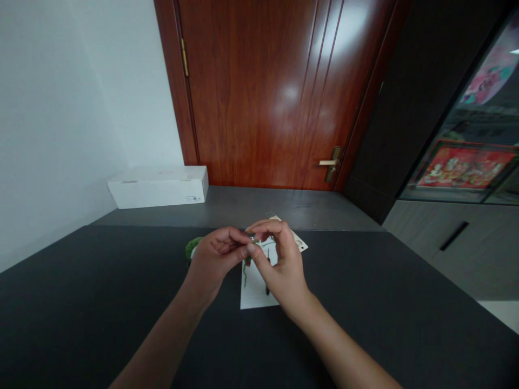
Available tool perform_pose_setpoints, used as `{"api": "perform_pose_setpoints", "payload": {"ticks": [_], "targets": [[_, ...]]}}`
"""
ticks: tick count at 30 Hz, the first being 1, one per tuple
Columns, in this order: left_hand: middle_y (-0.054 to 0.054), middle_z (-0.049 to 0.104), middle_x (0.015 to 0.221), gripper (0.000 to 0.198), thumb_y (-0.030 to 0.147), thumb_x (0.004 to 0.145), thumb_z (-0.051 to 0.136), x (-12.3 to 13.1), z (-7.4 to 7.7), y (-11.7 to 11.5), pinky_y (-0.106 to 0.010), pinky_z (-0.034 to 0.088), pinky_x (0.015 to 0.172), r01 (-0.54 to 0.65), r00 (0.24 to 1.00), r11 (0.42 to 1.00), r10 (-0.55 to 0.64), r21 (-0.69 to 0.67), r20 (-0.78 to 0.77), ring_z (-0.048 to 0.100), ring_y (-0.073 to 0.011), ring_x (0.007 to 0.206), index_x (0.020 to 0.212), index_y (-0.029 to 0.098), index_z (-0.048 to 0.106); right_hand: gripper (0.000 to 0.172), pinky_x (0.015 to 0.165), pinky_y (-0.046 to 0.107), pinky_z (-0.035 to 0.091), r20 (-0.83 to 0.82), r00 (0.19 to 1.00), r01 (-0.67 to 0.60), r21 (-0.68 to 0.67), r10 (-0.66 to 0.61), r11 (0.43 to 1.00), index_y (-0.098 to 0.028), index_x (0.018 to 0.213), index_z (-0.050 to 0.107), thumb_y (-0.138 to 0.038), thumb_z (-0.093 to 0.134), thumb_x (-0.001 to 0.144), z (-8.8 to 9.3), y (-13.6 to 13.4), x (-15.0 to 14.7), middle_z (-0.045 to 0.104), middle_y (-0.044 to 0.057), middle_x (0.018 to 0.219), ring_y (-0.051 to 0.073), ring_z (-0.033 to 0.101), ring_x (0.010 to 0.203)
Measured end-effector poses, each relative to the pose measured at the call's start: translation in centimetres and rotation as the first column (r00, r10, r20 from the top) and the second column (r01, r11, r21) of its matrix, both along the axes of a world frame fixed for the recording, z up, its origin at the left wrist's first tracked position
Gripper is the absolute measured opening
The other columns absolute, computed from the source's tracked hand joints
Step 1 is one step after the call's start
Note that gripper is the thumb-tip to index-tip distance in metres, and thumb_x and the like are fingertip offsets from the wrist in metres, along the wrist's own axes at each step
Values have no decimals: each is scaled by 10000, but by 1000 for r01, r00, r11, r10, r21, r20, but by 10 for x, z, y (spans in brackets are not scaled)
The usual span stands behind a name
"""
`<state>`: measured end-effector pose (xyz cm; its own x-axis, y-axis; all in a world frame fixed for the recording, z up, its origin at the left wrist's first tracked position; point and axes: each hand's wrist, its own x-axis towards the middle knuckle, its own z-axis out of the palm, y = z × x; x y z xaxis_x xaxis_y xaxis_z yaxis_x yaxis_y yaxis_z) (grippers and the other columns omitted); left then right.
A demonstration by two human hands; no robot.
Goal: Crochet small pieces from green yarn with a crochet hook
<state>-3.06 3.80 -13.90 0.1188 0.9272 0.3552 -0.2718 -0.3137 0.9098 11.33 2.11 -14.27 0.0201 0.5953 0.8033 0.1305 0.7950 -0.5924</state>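
Head view records two-handed close work above the dark worktop (81,308). Left hand (217,256) and right hand (284,265) each have the grip nearly closed, fingertips (252,249) meeting on a small item (252,236), type not determinable. The item is held just above a white paper card (253,292) bearing green markings. A green tuft (193,248) sits just beside the left hand. A white box (158,186) stands well back.

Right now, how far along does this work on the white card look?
Done: green and dark strands lie on the white card. In hand: the left hand and right hand pinch a small greenish piece above it. Left: a fuzzy green bundle lies off the card, beside the left hand.
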Motion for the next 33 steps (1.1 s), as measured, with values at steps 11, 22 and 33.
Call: {"api": "perform_pose_setpoints", "payload": {"ticks": [11, 22, 33], "targets": [[-16, 722, 728, 141, 118, 663, 839, -1, 4, -4, -235, 550, 659, -99, 995, 994, 100, 49, -25, 672, -144, 693, 716, 161, 716, 350, 860, 376, 487, -16, 998, 59, -28, -60, 998, -259, 1122, 568, -75, 641, 833, 0, -2, 0, 627, 36, 1037, 197, 608, 960], [-24, 709, 804, 107, 144, 810, 748, -2, 0, -7, -320, 510, 748, -270, 856, 796, 456, 542, -244, 673, -202, 798, 754, 229, 714, 315, 847, 374, 496, 42, 986, 161, -3, -161, 987, -264, 1097, 570, -82, 639, 849, 0, 0, 4, 664, 23, 997, 198, 624, 951], [-29, 691, 754, 123, 132, 805, 754, -1, 7, -10, -342, 498, 712, -275, 889, 752, 437, 599, -140, 656, -218, 767, 750, 238, 728, 263, 848, 387, 489, 6, 1000, 31, 31, -31, 999, -277, 1092, 588, -131, 649, 883, 2, -2, 4, 665, 25, 983, 204, 622, 952]]}}
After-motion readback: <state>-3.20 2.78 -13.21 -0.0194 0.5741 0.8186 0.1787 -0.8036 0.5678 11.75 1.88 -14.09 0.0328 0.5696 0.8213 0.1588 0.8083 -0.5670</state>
